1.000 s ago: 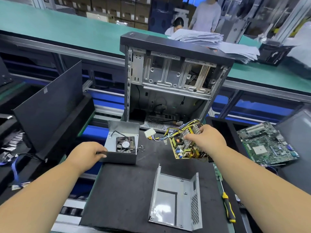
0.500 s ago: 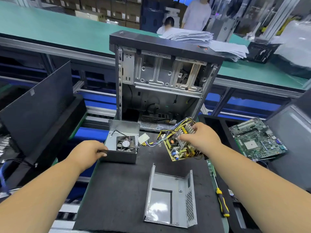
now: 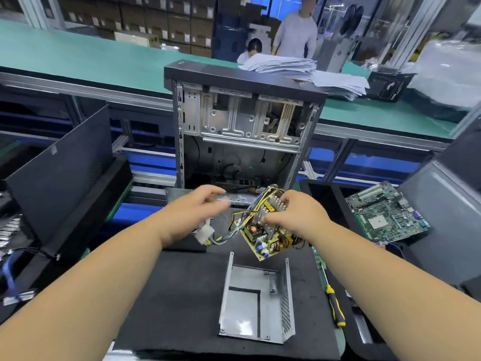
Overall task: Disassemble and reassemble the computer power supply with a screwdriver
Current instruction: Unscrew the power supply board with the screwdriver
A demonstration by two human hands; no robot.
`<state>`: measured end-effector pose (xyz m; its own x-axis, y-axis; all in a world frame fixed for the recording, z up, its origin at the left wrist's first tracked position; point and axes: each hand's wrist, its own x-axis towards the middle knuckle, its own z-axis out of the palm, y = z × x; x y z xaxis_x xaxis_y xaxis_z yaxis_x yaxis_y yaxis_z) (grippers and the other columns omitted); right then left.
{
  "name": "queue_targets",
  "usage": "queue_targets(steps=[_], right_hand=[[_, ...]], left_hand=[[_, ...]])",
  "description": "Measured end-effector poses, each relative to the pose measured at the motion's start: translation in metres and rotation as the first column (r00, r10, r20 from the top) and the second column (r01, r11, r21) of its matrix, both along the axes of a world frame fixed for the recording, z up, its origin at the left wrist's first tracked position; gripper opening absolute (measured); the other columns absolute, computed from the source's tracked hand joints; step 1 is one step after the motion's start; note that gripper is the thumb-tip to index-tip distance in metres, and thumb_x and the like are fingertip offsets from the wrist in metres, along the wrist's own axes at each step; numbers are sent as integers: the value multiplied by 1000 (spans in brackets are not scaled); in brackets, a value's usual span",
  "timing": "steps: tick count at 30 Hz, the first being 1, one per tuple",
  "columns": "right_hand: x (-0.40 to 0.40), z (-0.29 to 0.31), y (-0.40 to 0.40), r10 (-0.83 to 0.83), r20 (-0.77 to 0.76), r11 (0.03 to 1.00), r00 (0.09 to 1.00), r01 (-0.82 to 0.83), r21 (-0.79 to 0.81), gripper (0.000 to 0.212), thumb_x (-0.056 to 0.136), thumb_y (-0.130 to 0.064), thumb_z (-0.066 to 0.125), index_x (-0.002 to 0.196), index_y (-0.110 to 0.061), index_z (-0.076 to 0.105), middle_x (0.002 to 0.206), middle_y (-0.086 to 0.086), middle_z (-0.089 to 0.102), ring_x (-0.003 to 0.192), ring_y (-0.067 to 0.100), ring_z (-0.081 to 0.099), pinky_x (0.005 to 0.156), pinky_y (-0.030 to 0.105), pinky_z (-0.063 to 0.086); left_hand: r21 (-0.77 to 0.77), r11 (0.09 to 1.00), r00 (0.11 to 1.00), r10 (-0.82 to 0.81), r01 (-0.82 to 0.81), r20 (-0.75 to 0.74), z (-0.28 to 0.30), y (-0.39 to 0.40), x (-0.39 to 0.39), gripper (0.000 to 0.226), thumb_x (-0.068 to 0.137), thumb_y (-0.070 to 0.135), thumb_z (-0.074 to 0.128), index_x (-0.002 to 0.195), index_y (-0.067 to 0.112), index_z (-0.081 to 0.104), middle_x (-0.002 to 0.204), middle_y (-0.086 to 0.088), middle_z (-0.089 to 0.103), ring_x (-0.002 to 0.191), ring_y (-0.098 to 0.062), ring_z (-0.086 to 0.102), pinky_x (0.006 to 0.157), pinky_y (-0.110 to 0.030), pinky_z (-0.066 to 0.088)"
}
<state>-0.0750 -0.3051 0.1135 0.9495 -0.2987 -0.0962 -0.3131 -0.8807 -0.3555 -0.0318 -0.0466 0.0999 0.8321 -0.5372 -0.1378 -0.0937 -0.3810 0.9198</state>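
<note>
An open computer case (image 3: 242, 121) is standing upright at the far edge of the black mat (image 3: 182, 295), showing its bare metal frame. A stack of papers (image 3: 307, 74) is lying on the green bench (image 3: 91, 61) behind it. A green motherboard (image 3: 385, 212) is resting off to the right, tilted, and a dark panel (image 3: 59, 168) is leaning on the left. Two people are working in the background.

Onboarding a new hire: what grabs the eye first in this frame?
The circuit board with its yellow wires, held up at centre by the right hand, the left hand beside it. Behind stands the open computer case. In front, an empty metal shell lies on the black mat.
</note>
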Motion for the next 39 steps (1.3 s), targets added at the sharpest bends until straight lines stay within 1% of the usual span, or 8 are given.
queue_targets(steps=[3, 7, 10, 16, 25, 30, 35, 39], right_hand=[[-6, 0, 7, 44, -7, 997, 999, -44, -60, 62, 50, -65, 67, 94, -22, 59, 88, -2, 63, 76, 16, 60, 69, 36, 53], [-14, -1, 12, 82, -15, 995, 997, -83, -53, 55, 47, -64, 66, 83, -23, 58, 80, -3, 63, 70, 13, 58, 64, 34, 52], [-20, -1, 11, 110, -26, 993, 994, -111, -41, 58, 50, -62, 66, 89, -20, 60, 87, 2, 64, 78, 18, 61, 68, 37, 53], [-29, 2, -1, 290, -74, 955, 954, -294, -48, 62, 61, -51, 76, 114, -24, 60, 114, -4, 60, 99, 20, 58, 82, 39, 54], [-42, -3, -12, 480, -79, 875, 874, -483, -26, 69, 66, -42, 78, 130, -34, 56, 111, -14, 48, 111, 11, 48, 70, 16, 34], [-46, -14, -8, 498, -119, 867, 859, -498, 34, 72, 65, -39, 80, 132, -31, 55, 112, -9, 48, 118, 16, 48, 95, 34, 46], [-47, -24, -2, 507, -94, 862, 857, -504, 48, 72, 66, -37, 81, 133, -28, 57, 113, -8, 48, 120, 17, 47, 94, 25, 40], [-48, -25, 4, 523, -94, 852, 847, -522, 35, 69, 66, -37, 80, 131, -29, 57, 105, -9, 46, 104, 14, 49, 91, 36, 48]], left_hand=[[391, 901, 965, -243, 189, 94, 16, -30, -13, 103, 52, 81, 70, 141, 44, 32, 129, 18, 53, 106, -5, 57, 87, -25, 43], [615, 778, 937, -300, 131, 180, 7, -55, -26, 93, 67, 43, 83, 143, 30, 31, 131, 7, 57, 111, -18, 59, 89, -31, 49], [650, 756, 936, -280, 79, 212, 5, -52, -26, 68, 72, 18, 72, 132, 33, 43, 115, 6, 62, 91, -18, 63, 75, -34, 56], [724, 663, 853, -253, -191, 456, 19, -28, -4, 47, 85, 24, 64, 126, 44, 55, 120, 12, 65, 106, -18, 60, 75, -28, 47], [756, 219, 655, -390, -616, 647, 3, -10, 33, 23, 86, 25, 60, 104, 37, 69, 102, 4, 52, 96, -20, 48, 76, -32, 32], [770, 380, 801, -113, -512, 588, -30, -10, 50, 26, 84, 4, 53, 101, 17, 68, 89, -2, 54, 76, -24, 57, 61, -34, 47], [725, 627, 924, -23, -285, 383, -61, -9, 53, 56, 89, 11, 54, 143, 20, 46, 138, -7, 52, 124, -28, 52, 97, -40, 47], [600, 730, 903, 54, -327, 426, -67, -6, 37, 47, 83, 11, 57, 128, 20, 48, 127, -6, 51, 112, -28, 54, 90, -43, 48]])
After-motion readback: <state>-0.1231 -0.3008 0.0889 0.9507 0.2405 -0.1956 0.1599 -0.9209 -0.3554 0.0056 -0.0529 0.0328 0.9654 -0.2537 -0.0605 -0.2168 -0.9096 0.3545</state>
